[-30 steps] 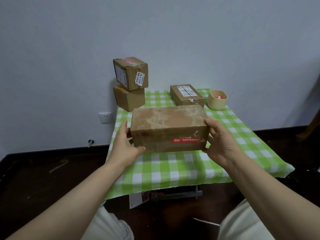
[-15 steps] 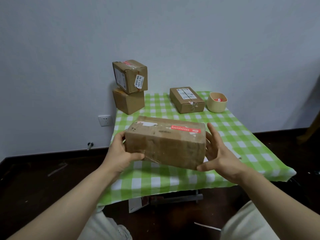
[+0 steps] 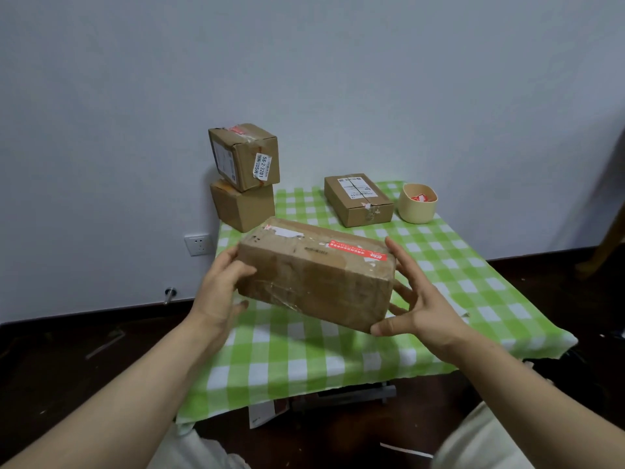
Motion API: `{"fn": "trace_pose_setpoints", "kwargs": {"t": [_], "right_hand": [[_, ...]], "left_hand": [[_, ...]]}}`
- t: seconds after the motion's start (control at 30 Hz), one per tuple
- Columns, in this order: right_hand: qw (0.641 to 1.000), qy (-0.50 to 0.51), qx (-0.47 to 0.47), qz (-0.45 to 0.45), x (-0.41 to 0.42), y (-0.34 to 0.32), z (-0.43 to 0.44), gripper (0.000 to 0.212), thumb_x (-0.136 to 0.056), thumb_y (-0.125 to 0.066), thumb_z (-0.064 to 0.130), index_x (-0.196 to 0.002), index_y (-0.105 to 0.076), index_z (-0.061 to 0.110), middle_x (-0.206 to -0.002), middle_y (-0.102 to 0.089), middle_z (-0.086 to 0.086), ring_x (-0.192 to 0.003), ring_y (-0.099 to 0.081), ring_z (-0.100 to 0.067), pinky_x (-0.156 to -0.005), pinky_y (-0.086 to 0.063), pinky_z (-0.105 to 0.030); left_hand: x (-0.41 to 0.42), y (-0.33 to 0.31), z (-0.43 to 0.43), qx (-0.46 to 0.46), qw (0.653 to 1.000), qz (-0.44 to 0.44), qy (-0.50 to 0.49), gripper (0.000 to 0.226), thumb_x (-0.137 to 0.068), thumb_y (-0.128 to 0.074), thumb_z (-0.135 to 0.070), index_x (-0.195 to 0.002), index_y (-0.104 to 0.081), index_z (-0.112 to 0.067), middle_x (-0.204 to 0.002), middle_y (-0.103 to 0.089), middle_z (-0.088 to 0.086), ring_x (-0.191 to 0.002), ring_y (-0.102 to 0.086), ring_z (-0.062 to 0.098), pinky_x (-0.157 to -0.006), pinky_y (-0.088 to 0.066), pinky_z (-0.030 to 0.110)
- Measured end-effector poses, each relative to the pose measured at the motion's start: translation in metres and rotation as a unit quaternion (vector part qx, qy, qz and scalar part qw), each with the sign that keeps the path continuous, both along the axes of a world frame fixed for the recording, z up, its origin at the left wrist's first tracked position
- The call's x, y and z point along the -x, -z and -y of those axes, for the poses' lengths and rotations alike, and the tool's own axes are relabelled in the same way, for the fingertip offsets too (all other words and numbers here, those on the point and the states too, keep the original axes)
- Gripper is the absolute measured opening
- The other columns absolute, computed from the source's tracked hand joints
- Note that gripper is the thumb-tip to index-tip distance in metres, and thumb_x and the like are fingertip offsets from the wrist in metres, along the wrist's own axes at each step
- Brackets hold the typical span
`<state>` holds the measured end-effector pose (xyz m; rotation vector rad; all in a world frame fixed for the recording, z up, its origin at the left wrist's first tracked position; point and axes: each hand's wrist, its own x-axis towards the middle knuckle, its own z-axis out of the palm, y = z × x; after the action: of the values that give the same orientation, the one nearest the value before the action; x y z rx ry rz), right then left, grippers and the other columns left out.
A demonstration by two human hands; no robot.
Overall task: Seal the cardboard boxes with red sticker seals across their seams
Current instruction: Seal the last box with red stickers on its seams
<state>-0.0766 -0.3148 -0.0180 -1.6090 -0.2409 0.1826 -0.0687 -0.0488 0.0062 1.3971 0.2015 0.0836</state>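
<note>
The surface draped in a green-and-white checked cloth [image 3: 304, 360] stretches away from me toward 12 o'clock. Above its near half I hold the large, scuffed brown cardboard box [image 3: 314, 282], clear of the cloth. Its long axis runs across me, roughly from 10 o'clock to 4 o'clock, with the right end dipped lower. So the box sits straight ahead between my hands, one at each short end.

My left hand [image 3: 220, 289] grips the 9 o'clock end, thumb on the front face and fingers behind. My right hand [image 3: 422, 299] clasps the 3 o'clock end, fingers spread over the end face and thumb hooked under the lower corner.

At 11 o'clock two small brown cartons [image 3: 245, 157] stand stacked against the wall. At 1 o'clock lies a flat brown carton with a white label [image 3: 358, 199], and just beside it is a cream cup [image 3: 417, 203] holding loose red stickers [image 3: 419, 197]. That cup is nearer my right hand, so I judge that hand should fetch the next one.

A long red sticker seal [image 3: 356, 249] already lies on the box's top face, toward the right end. I cannot tell whether it crosses a seam.
</note>
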Motion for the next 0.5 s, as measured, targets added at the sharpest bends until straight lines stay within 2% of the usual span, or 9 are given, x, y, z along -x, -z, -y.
{"fn": "trace_pose_setpoints", "kwargs": {"t": [0.07, 0.13, 0.2, 0.23, 0.3, 0.37, 0.4, 0.5], "right_hand": [[0.998, 0.006, -0.048, -0.034, -0.002, -0.003, 0.001, 0.118, -0.044, -0.079, -0.015, -0.131, -0.039, 0.055, -0.134, -0.043, 0.015, -0.123, -0.048, -0.017, -0.085, -0.054, -0.037], [0.991, 0.008, -0.107, -0.084, -0.005, -0.004, 0.0, 0.107, -0.041, -0.079, -0.002, -0.128, -0.045, 0.052, -0.132, -0.048, 0.001, -0.116, -0.056, -0.025, -0.082, -0.056, -0.043], [0.974, 0.018, -0.169, -0.152, -0.021, -0.004, 0.003, 0.094, -0.041, -0.079, 0.012, -0.124, -0.052, 0.044, -0.126, -0.056, -0.009, -0.106, -0.061, -0.03, -0.082, -0.055, -0.046], [0.961, 0.013, -0.194, -0.196, -0.022, -0.003, 0.0, 0.087, -0.041, -0.079, 0.017, -0.122, -0.055, 0.037, -0.122, -0.057, -0.012, -0.1, -0.062, -0.032, -0.08, -0.055, -0.046], [0.936, 0.003, -0.217, -0.276, -0.026, -0.001, -0.005, 0.074, -0.043, -0.078, 0.026, -0.115, -0.06, 0.025, -0.11, -0.055, -0.016, -0.092, -0.061, -0.036, -0.077, -0.054, -0.046], [0.92, -0.01, -0.21, -0.33, -0.033, 0.002, -0.008, 0.069, -0.046, -0.078, 0.032, -0.111, -0.06, 0.02, -0.102, -0.055, -0.019, -0.082, -0.063, -0.038, -0.074, -0.053, -0.045], [0.915, -0.02, -0.202, -0.349, -0.036, 0.002, -0.01, 0.067, -0.048, -0.077, 0.036, -0.11, -0.058, 0.02, -0.1, -0.057, -0.021, -0.079, -0.064, -0.039, -0.071, -0.054, -0.043], [0.921, -0.022, -0.127, -0.366, -0.046, 0.002, -0.012, 0.071, -0.052, -0.071, 0.049, -0.113, -0.054, 0.016, -0.113, -0.056, -0.02, -0.096, -0.062, -0.04, -0.074, -0.054, -0.045]], "left_hand": [[-0.008, -0.004, 0.002, 0.047, 0.999, -0.001, 0.004, 0.034, -0.085, -0.045, -0.009, -0.102, -0.063, -0.033, -0.095, -0.063, -0.003, -0.093, -0.053, 0.014, -0.083, -0.043, 0.043], [-0.012, -0.008, 0.006, 0.077, 0.997, 0.001, -0.006, 0.031, -0.087, -0.049, -0.015, -0.109, -0.064, -0.031, -0.1, -0.064, -0.004, -0.099, -0.054, 0.013, -0.084, -0.047, 0.039], [-0.029, -0.009, 0.013, 0.095, 0.995, -0.025, -0.012, 0.019, -0.087, -0.056, -0.025, -0.104, -0.064, -0.03, -0.107, -0.06, -0.003, -0.11, -0.047, 0.014, -0.092, -0.046, 0.038], [-0.028, -0.009, 0.016, 0.1, 0.994, -0.052, -0.006, 0.017, -0.084, -0.06, -0.033, -0.101, -0.062, -0.031, -0.113, -0.056, -0.001, -0.115, -0.043, 0.016, -0.099, -0.042, 0.043], [-0.032, -0.005, 0.022, 0.103, 0.99, -0.09, 0.028, 0.04, -0.075, -0.065, -0.044, -0.111, -0.054, -0.031, -0.123, -0.052, 0.002, -0.12, -0.042, 0.018, -0.105, -0.033, 0.058], [-0.044, 0.001, 0.03, 0.14, 0.985, -0.096, 0.039, 0.064, -0.067, -0.07, -0.039, -0.124, -0.041, -0.031, -0.118, -0.06, 0.002, -0.114, -0.055, 0.025, -0.097, -0.036, 0.064], [-0.05, 0.004, 0.035, 0.157, 0.983, -0.09, 0.03, 0.067, -0.066, -0.072, -0.031, -0.124, -0.038, -0.031, -0.115, -0.063, 0.004, -0.108, -0.06, 0.027, -0.091, -0.043, 0.063], [-0.071, 0.013, 0.046, 0.153, 0.984, -0.088, -0.029, 0.066, -0.07, -0.075, -0.009, -0.125, -0.044, -0.029, -0.114, -0.065, 0.006, -0.092, -0.065, 0.023, -0.076, -0.054, 0.053]]}}
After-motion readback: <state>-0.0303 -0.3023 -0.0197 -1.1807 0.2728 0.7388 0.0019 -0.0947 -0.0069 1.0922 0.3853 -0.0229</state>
